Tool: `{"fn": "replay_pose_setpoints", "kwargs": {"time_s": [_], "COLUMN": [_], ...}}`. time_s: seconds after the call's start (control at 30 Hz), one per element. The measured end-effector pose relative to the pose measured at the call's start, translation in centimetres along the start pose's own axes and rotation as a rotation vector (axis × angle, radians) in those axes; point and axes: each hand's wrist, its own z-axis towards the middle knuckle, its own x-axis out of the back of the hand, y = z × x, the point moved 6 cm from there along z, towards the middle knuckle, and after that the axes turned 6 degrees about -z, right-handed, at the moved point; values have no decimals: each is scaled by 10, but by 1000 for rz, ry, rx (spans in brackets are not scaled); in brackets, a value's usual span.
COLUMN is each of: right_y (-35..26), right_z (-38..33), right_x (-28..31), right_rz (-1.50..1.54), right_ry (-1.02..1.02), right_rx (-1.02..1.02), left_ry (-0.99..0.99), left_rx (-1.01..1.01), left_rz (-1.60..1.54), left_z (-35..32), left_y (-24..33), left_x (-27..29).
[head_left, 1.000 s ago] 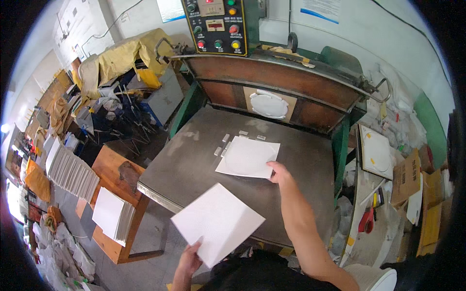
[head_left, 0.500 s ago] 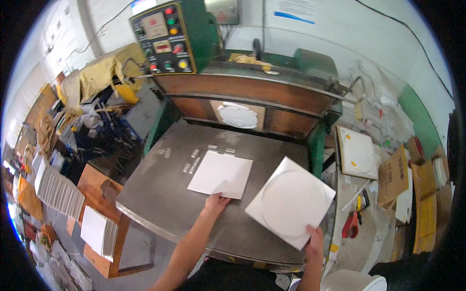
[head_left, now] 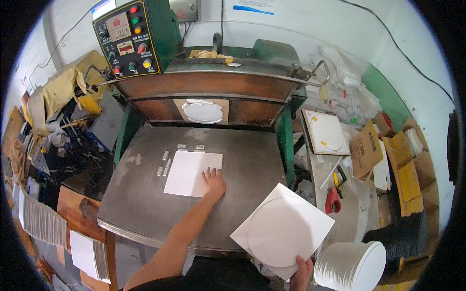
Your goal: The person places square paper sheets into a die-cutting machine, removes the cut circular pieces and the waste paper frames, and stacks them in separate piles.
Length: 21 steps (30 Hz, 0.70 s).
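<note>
Green die-cutting press (head_left: 213, 72), grey steel bed (head_left: 145, 203): fresh white square sheet (head_left: 191, 173) now seated at centre under flat left hand (head_left: 213, 183), fingers spread; circle-scored white card (head_left: 281, 232) swung to five o'clock, pinched by right hand (head_left: 302, 272)

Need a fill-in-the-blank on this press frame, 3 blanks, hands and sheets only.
1. The left hand lies flat on a white square sheet on the grey metal ____ of the press.
2. The right hand holds a white sheet die-cut with a ____ outline.
3. A stack of white discs sits to the ____ of the right hand.

Missing words: table; round; right
</note>
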Motion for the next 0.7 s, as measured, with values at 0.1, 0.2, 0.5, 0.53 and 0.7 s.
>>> {"fn": "replay_pose_setpoints", "kwargs": {"time_s": [0.1,0.2,0.5,0.53,0.7], "right_y": [-9,-9,48,44,48], "right_z": [-39,-69,-123,-128,-141], "right_x": [2,1,59,53,48], "right_rz": [-18,-19,137,133,192], "right_ry": [68,158,276,268,189], "right_rx": [-24,-152,-175,-160,-149], "left_ry": [-43,-34,-575,-805,-978], "left_rx": [-16,-32,-170,-123,-124], "left_rz": [29,61,-1352,-1411,-1419], "left_z": [5,4,-120,-151,-228], "left_y": [-6,-13,48,65,99], "left_x": [-15,-28,93,113,142]}}
